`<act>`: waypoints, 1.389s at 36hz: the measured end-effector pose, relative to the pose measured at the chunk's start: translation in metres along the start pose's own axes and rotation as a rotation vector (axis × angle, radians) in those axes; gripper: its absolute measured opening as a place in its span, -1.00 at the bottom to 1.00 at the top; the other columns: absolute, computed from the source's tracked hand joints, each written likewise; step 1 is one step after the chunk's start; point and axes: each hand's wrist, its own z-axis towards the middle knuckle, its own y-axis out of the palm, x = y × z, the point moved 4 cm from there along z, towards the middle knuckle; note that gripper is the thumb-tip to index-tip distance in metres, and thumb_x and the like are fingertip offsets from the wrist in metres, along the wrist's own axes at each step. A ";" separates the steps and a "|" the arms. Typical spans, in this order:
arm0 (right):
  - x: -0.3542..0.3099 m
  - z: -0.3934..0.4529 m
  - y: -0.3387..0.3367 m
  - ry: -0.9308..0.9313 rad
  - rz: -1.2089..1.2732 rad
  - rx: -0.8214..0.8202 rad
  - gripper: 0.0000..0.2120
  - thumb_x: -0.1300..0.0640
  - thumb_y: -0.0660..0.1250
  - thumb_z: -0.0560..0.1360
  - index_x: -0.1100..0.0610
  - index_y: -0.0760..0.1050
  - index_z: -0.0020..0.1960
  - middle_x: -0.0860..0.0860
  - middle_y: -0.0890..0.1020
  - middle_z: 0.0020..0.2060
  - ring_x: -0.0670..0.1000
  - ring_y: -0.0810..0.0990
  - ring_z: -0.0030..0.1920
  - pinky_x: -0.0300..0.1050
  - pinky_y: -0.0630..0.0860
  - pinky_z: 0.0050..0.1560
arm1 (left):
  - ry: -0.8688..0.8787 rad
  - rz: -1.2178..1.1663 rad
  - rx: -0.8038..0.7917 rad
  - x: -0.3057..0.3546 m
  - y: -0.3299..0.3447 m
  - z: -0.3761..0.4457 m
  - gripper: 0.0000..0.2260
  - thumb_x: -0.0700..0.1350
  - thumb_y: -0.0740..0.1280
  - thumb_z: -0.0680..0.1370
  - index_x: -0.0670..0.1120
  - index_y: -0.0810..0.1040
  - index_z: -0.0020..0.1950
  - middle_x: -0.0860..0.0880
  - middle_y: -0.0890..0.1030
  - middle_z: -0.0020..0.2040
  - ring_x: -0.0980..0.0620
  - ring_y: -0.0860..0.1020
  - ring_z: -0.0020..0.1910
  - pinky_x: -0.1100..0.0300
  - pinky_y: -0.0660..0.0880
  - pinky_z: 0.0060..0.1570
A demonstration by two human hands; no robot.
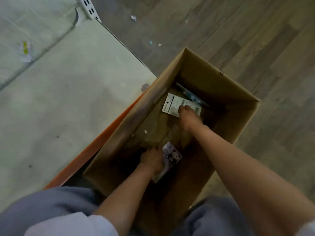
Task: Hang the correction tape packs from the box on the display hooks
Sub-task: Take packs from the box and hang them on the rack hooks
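A deep brown cardboard box (242, 120) stands open on the floor below me, and both my arms reach into it. My left hand (151, 161) grips a correction tape pack (171, 155) with a pale card, near the box's near end. My right hand (187, 119) is further in, its fingertips on a white-backed correction tape pack (172, 104) lying face down on the box bottom. Another pack (191, 96) leans against the far inner wall, partly in shadow. No display hooks are in view.
A pale shelf base (68, 92) with an orange front edge (109, 132) runs along the box's left side. A white slotted upright (88, 7) rises at the top. Small paper scraps (133, 18) lie on the wood-look floor (238, 31). My grey-clad legs fill the bottom.
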 end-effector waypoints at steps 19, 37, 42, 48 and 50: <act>0.014 0.064 0.025 0.114 -0.220 0.043 -0.59 0.16 0.22 0.58 0.21 0.29 0.40 0.18 0.36 0.40 0.18 0.16 0.47 0.12 0.15 0.41 | -0.087 -0.239 0.021 -0.010 0.021 0.047 -0.40 0.07 0.39 0.51 -0.13 0.31 0.46 -0.21 0.23 0.47 -0.21 0.29 0.42 0.06 0.28 0.38; -0.021 -0.192 -0.132 0.155 0.567 0.031 -0.66 0.19 0.16 0.62 0.18 0.29 0.38 0.16 0.51 0.27 0.19 0.50 0.25 0.00 0.44 0.16 | -0.213 -0.625 0.394 0.028 -0.128 -0.221 -0.69 -0.06 0.26 0.62 -0.14 0.31 0.30 -0.14 0.52 0.29 -0.15 0.53 0.21 0.15 0.44 0.05; -0.040 -0.279 -0.210 0.078 0.581 0.042 -0.71 0.15 0.19 0.62 0.13 0.40 0.33 0.09 0.55 0.24 0.13 0.52 0.24 0.05 0.45 0.27 | -0.218 -0.839 0.471 0.038 -0.185 -0.314 -0.63 -0.09 0.27 0.61 -0.15 0.32 0.37 -0.12 0.49 0.32 -0.11 0.51 0.25 0.22 0.34 0.02; -0.077 -0.373 -0.278 -0.036 0.666 0.069 -0.74 0.11 0.20 0.62 0.11 0.44 0.28 0.05 0.58 0.21 0.10 0.56 0.19 0.01 0.50 0.20 | -0.218 -0.970 0.558 0.045 -0.241 -0.415 -0.70 -0.07 0.29 0.59 -0.16 0.37 0.26 -0.14 0.53 0.20 -0.14 0.52 0.13 0.17 0.36 -0.05; -0.090 -0.398 -0.299 -0.056 0.671 0.083 -0.73 0.07 0.17 0.62 0.11 0.44 0.28 0.04 0.59 0.20 0.07 0.57 0.14 -0.05 0.51 0.10 | -0.195 -0.957 0.609 0.045 -0.260 -0.445 -0.72 -0.06 0.29 0.59 -0.16 0.37 0.23 -0.17 0.54 0.17 -0.18 0.52 0.12 0.14 0.38 -0.06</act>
